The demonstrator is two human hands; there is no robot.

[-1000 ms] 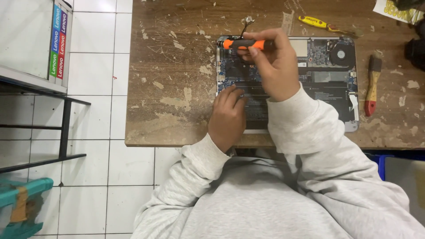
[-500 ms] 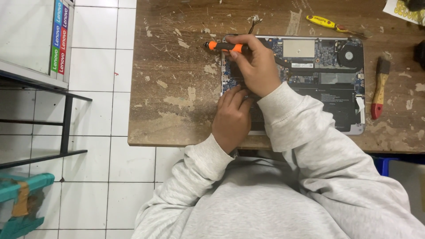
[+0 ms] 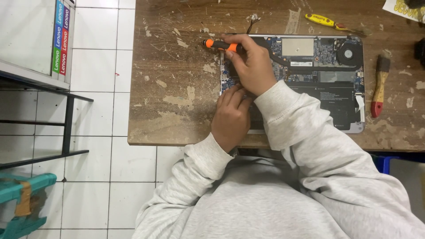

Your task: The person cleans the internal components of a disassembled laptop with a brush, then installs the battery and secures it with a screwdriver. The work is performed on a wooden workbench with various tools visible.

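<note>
The laptop already lies open-backed, board bare — right hand clenches the orange screwdriver at its left edge, left hand just below, seemingly pressing flat, nothing held.

Right hand fisted; left hand flat, fingers extended.
</note>
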